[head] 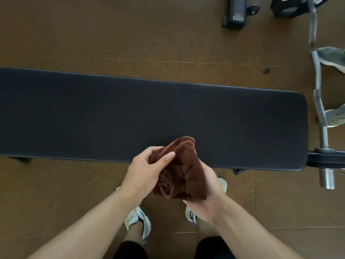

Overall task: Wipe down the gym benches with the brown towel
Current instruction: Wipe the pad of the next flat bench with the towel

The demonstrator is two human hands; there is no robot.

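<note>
1. Two hands on one brown towel (179, 171) — bunched and rolled, held in the air over the near edge of the bench (149, 116).
2. Left hand (144, 170): thumb and curled fingers pinching the towel's left folds from the side.
3. Right hand (211, 186): cupped under the towel's right side, mostly hidden by cloth; fingers wrapped round it from below.
4. Bench: long dark padded top, stretching from the left edge of the scene almost to the right, bare.
5. Right of the bench end — a curved metal bar (320, 109) lying on the brown floor (93, 34), with a pair of grey shoes (334, 57) beside it.
6. Far right: black equipment (236, 13), partly cut off.
7. Near, below the hands: two white trainers (139, 221) on the floor.
</note>
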